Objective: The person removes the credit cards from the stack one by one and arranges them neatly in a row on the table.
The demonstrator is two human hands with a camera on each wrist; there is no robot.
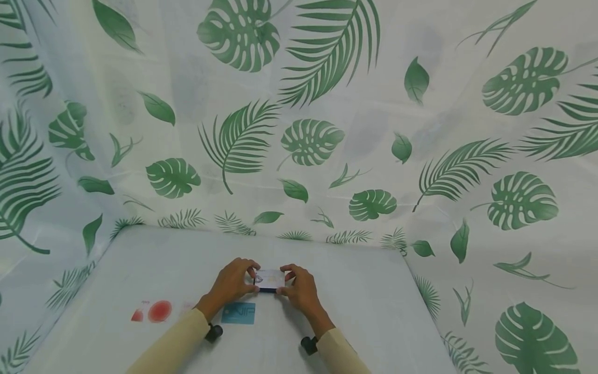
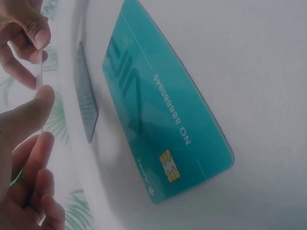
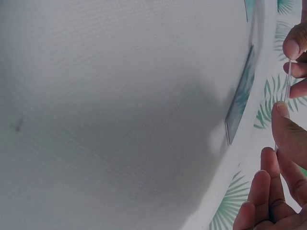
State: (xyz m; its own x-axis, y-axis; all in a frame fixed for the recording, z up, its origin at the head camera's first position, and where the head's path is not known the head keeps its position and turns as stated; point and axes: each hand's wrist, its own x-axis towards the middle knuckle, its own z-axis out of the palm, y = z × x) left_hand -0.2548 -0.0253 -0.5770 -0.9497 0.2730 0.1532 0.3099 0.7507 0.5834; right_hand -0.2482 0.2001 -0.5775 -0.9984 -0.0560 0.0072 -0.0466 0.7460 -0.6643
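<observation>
My left hand (image 1: 233, 282) and right hand (image 1: 302, 290) pinch a thin white card (image 1: 272, 278) by its two short ends, thumbs nearest me. Seen edge-on in the left wrist view, that card (image 2: 40, 72) is a narrow strip between the fingertips. Under it, a dark glossy card (image 2: 86, 98) lies on the table; only a dark band of it shows in the head view. A teal card (image 1: 239, 314) with a chip and printed number lies flat, just nearer me than the left hand.
The white-covered table (image 1: 388, 311) carries a red round print (image 1: 160, 311) and a smaller red shape (image 1: 137, 315) left of the left forearm. A leaf-patterned sheet (image 1: 327, 176) hangs around the table's back and sides. Each wrist wears a small black camera (image 1: 214, 333).
</observation>
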